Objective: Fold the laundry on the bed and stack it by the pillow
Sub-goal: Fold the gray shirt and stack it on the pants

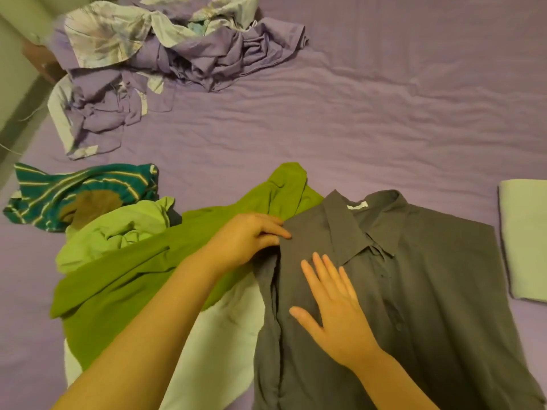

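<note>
The right hand (334, 309) lies flat, fingers straight and spread, on the chest of the dark grey collared button shirt (414, 291) spread on the purple bed sheet (384, 113); the left hand (251, 235) pinches the shirt's folded shoulder edge, fingertips curled, beside an olive green garment (148, 276), and the shirt's hem is cut off below

Pale wall (17, 63) at upper left; brown furniture edge (41, 62), perhaps a bedside table; thin cord (28, 116) beside it
</note>
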Motion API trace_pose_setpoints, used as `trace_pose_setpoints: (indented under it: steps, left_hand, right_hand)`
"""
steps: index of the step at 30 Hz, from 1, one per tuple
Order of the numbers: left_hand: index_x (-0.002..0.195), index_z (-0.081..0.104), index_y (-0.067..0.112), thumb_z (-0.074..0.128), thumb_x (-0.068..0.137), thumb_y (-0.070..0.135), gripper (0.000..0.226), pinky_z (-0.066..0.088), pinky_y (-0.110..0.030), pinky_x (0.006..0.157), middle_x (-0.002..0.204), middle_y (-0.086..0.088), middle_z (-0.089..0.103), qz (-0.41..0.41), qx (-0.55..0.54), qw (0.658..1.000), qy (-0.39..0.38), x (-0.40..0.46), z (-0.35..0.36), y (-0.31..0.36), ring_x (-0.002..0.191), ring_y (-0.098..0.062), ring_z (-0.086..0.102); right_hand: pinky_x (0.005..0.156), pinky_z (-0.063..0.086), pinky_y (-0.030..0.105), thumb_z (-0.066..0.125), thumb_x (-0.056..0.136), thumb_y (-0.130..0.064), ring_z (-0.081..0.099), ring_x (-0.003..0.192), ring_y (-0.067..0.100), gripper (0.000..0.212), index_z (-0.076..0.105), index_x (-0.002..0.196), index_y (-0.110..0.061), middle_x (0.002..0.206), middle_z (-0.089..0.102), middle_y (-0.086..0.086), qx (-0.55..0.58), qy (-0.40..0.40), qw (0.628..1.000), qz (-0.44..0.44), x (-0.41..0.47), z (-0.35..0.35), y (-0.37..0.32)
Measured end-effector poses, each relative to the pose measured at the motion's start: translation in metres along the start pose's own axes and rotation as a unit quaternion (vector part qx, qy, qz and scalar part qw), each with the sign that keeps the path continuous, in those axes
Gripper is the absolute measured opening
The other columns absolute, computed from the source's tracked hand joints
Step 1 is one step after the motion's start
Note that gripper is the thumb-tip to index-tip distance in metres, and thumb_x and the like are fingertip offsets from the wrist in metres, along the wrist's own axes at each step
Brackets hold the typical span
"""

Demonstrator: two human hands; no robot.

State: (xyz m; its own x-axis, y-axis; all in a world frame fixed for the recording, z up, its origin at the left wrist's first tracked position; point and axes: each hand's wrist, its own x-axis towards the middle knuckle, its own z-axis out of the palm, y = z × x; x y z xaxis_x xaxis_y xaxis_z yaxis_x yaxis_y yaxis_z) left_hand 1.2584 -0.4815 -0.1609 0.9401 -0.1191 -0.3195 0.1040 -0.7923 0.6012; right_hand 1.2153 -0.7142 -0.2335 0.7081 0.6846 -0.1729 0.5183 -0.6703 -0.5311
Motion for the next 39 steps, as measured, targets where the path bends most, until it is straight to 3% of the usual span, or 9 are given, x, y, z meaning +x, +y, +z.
trace_pose_setpoints:
  steps: [2, 5, 10, 11, 15, 20, 29, 35, 39]
  left_hand:
    - [0.112, 0.07, 0.015, 0.061, 0.091, 0.013, 0.024, 0.035, -0.006, 0.092, 0.124, -0.004, 0.063, -0.021, -0.056, 0.998, -0.012, 0.004, -0.02, -0.012, 0.114, -0.011, 0.055]
    - [0.115, 0.067, 0.011, 0.052, 0.096, 0.011, 0.024, 0.049, -0.032, 0.089, 0.115, -0.009, 0.066, -0.105, -0.184, 0.977, -0.001, 0.006, -0.032, -0.028, 0.103, -0.017, 0.059]
    - [0.105, 0.058, 0.014, 0.043, 0.098, 0.019, 0.018, 0.045, -0.029, 0.069, 0.094, -0.008, 0.058, -0.314, -0.461, 0.822, 0.11, 0.002, -0.006, -0.044, 0.076, -0.02, 0.056]
    - [0.111, 0.056, 0.013, 0.047, 0.097, 0.027, 0.022, 0.045, -0.03, 0.071, 0.095, -0.006, 0.057, -0.321, -0.464, 0.816, 0.128, 0.003, 0.003, -0.045, 0.078, -0.018, 0.056]
    - [0.134, 0.046, 0.006, 0.068, 0.086, 0.016, 0.054, 0.045, -0.037, 0.099, 0.128, -0.013, 0.056, -0.265, -0.253, 0.916, 0.162, 0.019, 0.028, -0.057, 0.116, -0.026, 0.055]
    - [0.114, 0.057, 0.0, 0.069, 0.084, 0.006, 0.032, 0.047, -0.037, 0.089, 0.114, -0.02, 0.063, -0.308, -0.304, 0.875, 0.217, 0.029, 0.037, -0.074, 0.105, -0.033, 0.06]
    - [0.144, 0.031, 0.008, 0.075, 0.079, 0.017, 0.079, 0.039, -0.041, 0.105, 0.139, -0.012, 0.048, -0.188, -0.22, 0.921, 0.261, -0.044, 0.075, -0.041, 0.126, -0.025, 0.046]
    - [0.15, 0.022, 0.014, 0.064, 0.087, 0.012, 0.075, 0.025, -0.03, 0.115, 0.151, -0.002, 0.033, -0.188, -0.144, 0.946, 0.222, -0.13, 0.148, -0.011, 0.138, -0.018, 0.031]
    - [0.15, 0.02, 0.021, 0.058, 0.089, 0.008, 0.073, 0.024, -0.016, 0.102, 0.146, -0.005, 0.037, -0.238, -0.145, 0.943, 0.183, -0.177, 0.192, 0.009, 0.13, -0.017, 0.038]
  right_hand:
    - [0.118, -0.002, 0.043, 0.018, 0.093, -0.069, -0.017, 0.145, 0.014, 0.07, -0.015, 0.147, -0.039, 0.157, -0.017, -0.011, -0.01, 0.012, 1.0, -0.003, 0.007, 0.003, -0.009]
    - [0.117, -0.004, 0.046, 0.013, 0.092, -0.07, -0.019, 0.144, 0.017, 0.068, -0.016, 0.147, -0.04, 0.157, -0.018, -0.008, -0.022, 0.018, 1.0, -0.002, 0.029, 0.012, -0.026]
    - [0.115, 0.001, 0.058, 0.006, 0.091, -0.07, -0.017, 0.144, 0.029, 0.067, -0.011, 0.147, -0.038, 0.157, -0.011, -0.001, -0.076, -0.018, 0.997, 0.0, 0.063, 0.048, -0.056]
    - [0.114, 0.004, 0.061, 0.008, 0.091, -0.069, -0.012, 0.144, 0.033, 0.067, -0.005, 0.148, -0.036, 0.158, -0.004, 0.002, -0.093, -0.019, 0.996, 0.005, 0.068, 0.053, -0.06]
    - [0.111, 0.013, 0.064, 0.016, 0.093, -0.066, 0.012, 0.144, 0.036, 0.068, 0.02, 0.15, -0.029, 0.156, 0.02, 0.008, -0.131, -0.012, 0.991, 0.018, 0.076, 0.056, -0.064]
    - [0.11, 0.015, 0.06, 0.024, 0.095, -0.063, 0.015, 0.144, 0.036, 0.066, 0.02, 0.15, -0.027, 0.156, 0.022, 0.009, -0.167, -0.032, 0.984, -0.059, 0.026, 0.071, -0.049]
    - [0.106, 0.02, 0.058, 0.029, 0.092, -0.057, 0.022, 0.142, 0.036, 0.063, 0.033, 0.146, -0.025, 0.153, 0.029, 0.009, -0.22, -0.146, 0.962, -0.064, -0.07, 0.082, -0.032]
    - [0.108, 0.029, 0.062, 0.027, 0.092, -0.054, 0.032, 0.137, 0.037, 0.059, 0.045, 0.14, -0.025, 0.148, 0.039, 0.011, -0.222, -0.194, 0.955, -0.03, -0.102, 0.075, -0.035]
    - [0.108, 0.023, 0.062, 0.023, 0.091, -0.055, 0.037, 0.135, 0.036, 0.059, 0.056, 0.131, -0.026, 0.143, 0.047, 0.009, -0.218, -0.205, 0.954, -0.027, -0.125, 0.07, -0.036]
